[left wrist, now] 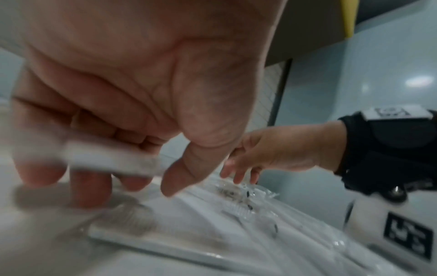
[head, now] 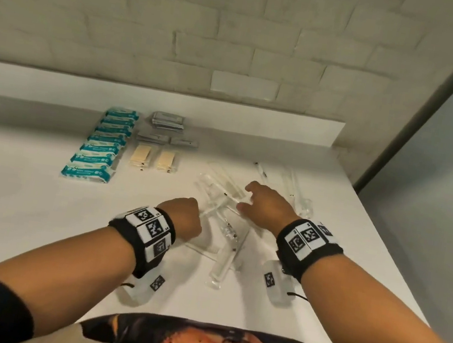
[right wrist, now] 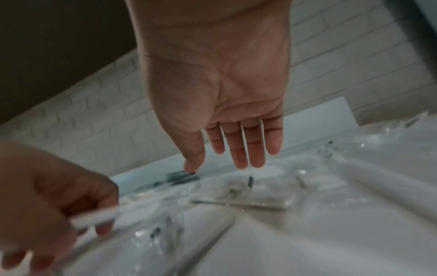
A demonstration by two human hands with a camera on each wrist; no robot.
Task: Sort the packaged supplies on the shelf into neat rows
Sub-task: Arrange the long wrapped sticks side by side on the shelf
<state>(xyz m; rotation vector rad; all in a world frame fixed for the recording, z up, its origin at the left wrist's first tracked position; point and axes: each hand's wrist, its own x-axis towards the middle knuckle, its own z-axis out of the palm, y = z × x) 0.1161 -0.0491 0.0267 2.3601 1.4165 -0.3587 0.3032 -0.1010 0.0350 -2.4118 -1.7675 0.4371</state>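
A loose pile of clear plastic-wrapped packets lies on the white shelf, right of centre. My left hand has its fingers curled round one long clear packet at the pile's left edge; the right wrist view shows that same packet. My right hand hovers over the pile with fingers straight and nothing in it. Farther left, teal-and-white packets stand in a neat row, with grey sachets and cream packets beside them.
A white brick wall backs the shelf, with a low white ledge along it. A grey panel closes the right side. The shelf's right edge runs diagonally close to the pile.
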